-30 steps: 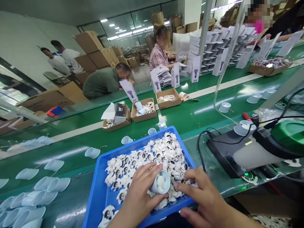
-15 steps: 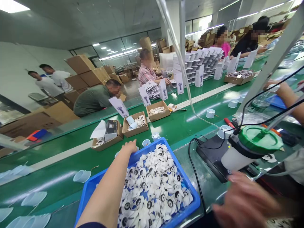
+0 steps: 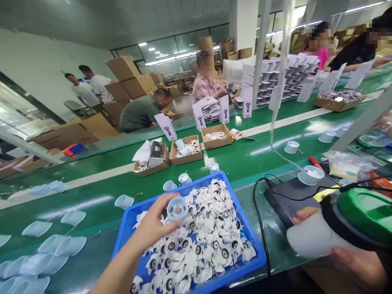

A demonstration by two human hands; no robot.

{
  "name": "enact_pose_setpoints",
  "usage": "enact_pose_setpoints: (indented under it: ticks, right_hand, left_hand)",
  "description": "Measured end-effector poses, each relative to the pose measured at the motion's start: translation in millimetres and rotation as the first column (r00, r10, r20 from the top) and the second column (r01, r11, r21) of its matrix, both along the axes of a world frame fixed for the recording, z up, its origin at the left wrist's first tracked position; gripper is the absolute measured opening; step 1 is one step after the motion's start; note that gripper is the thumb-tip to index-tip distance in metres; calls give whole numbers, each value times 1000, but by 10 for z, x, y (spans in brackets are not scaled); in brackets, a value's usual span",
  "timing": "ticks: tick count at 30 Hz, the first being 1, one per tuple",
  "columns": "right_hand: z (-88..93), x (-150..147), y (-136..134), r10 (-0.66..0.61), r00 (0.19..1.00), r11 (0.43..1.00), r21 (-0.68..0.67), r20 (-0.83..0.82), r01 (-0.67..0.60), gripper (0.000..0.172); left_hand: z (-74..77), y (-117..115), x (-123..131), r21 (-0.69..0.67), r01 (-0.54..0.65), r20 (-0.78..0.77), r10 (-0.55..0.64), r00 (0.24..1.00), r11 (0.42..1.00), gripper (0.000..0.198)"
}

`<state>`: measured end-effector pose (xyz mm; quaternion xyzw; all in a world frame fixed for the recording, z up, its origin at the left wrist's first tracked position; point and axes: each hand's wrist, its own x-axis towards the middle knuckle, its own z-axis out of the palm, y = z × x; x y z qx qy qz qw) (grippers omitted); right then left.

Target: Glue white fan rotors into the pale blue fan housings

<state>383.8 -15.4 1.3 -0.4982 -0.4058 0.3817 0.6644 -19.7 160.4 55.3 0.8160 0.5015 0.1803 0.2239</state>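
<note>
On the head feed I have the left hand (image 3: 153, 218) raised over a blue plastic tray (image 3: 228, 179), its fingers (image 3: 159, 200) curled firmly around a small translucent cup (image 3: 177, 208), with the cup's open end turned toward the camera. The cup is held clear above the heap, not resting on it. That is the change I notice: a moment ago this hand lay empty on the tray's far rim. The right hand (image 3: 352, 265) now shows clearly at the lower right, closed around the frosted white body of a large bottle with a green cap (image 3: 337, 228), thumb on top and fingers underneath. It is beside the tray's right side, well away from the heap, and the bottle's upper part looms close to the camera. The tray holds a dense pile of white moulded pieces with dark round centres (image 3: 196, 245). Loose cups (image 3: 170, 185) sit on the green conveyor belt (image 3: 92, 183) just past the tray, and more lie on their sides to my left. Another cup (image 3: 310, 174) stands on a black pad (image 3: 294, 194), with a black cable (image 3: 257, 212) looping down between the pad and the tray.
</note>
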Motion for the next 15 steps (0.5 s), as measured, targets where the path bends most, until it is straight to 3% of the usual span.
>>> enact_pose_setpoints:
  ticks: [1, 3, 4, 5, 6, 8, 10, 12, 15]
  right_hand:
    - [82, -141, 36, 101, 991, 995, 33, -84, -99, 50]
    - [248, -416, 154, 135, 936, 989, 102, -325, -108, 51]
    - [322, -535, 233, 262, 881, 965, 121, -394, -233, 54]
    - [387, -640, 321, 482, 787, 876, 200, -386, -438, 61]
    - [443, -730, 411, 608, 696, 793, 239, -383, -561, 60]
    - [535, -888, 576, 765, 543, 638, 293, -347, -712, 55]
    - [613, -1039, 691, 778, 525, 622, 313, -345, -718, 50]
    - [676, -1183, 746, 754, 557, 654, 325, -347, -683, 48]
    - [731, -1331, 744, 714, 603, 700, 357, -357, -618, 37]
  left_hand:
    - [-16, -265, -19, -44, 77, 16, -76, 997, 996, 53]
    - [-75, -713, 52, -71, 177, 58, -173, 983, 982, 54]
    - [-111, -883, 134, -70, 204, 73, -199, 977, 976, 58]
    - [-146, -1016, 236, -66, 222, 91, -216, 972, 973, 64]
    - [-177, -1113, 350, -64, 232, 112, -224, 968, 971, 68]
    - [-219, -1223, 576, -80, 220, 150, -206, 967, 972, 71]
    - [-233, -1258, 753, -110, 201, 186, -179, 966, 973, 70]
    - [-224, -1261, 862, -140, 215, 216, -183, 959, 966, 70]
    - [-196, -1262, 923, -147, 267, 283, -218, 934, 952, 53]
